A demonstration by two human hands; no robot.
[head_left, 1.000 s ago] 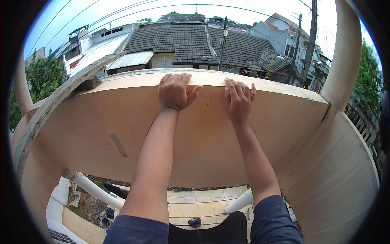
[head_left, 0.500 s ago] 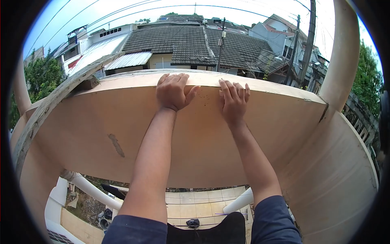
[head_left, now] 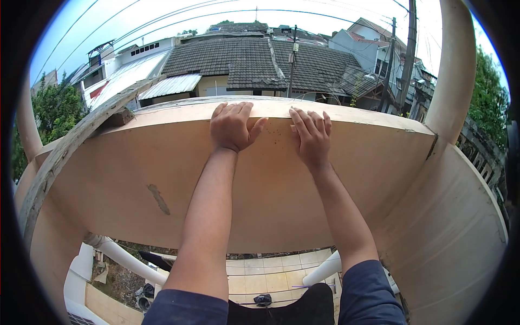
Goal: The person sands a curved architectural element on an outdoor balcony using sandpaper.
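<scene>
Head view, looking down and out over a beige board (head_left: 260, 179) that fills most of the middle, tipped up with its far edge toward the rooftops. Both hands flat on it near that top edge, neither clamped on anything. Left hand (head_left: 232, 127) palm down, fingers reaching right to the edge, thumb stuck out toward the other hand. Right hand (head_left: 310, 135) just beside it, fingers spread and pointing up the board, tips close to the edge. Hands apart but near, a small gap of bare board between them with some dark specks in it. Bare forearms running back to dark blue sleeves (head_left: 187, 309) at the bottom.

Scuffed brownish patch (head_left: 158, 199) on the lower left of the board. Weathered grey plank (head_left: 70, 146) along the left side, a round cream post (head_left: 455, 70) rising at the upper right, a curved cream wall (head_left: 449, 233) below it.

Under the near edge of the board, tiled floor (head_left: 265, 273) way down below, plus a white pipe (head_left: 127, 259) slanting across at lower left. Beyond the far edge, dark tiled roof (head_left: 254, 57), a utility pole (head_left: 292, 59), overhead wires and trees (head_left: 51, 116) on the left.
</scene>
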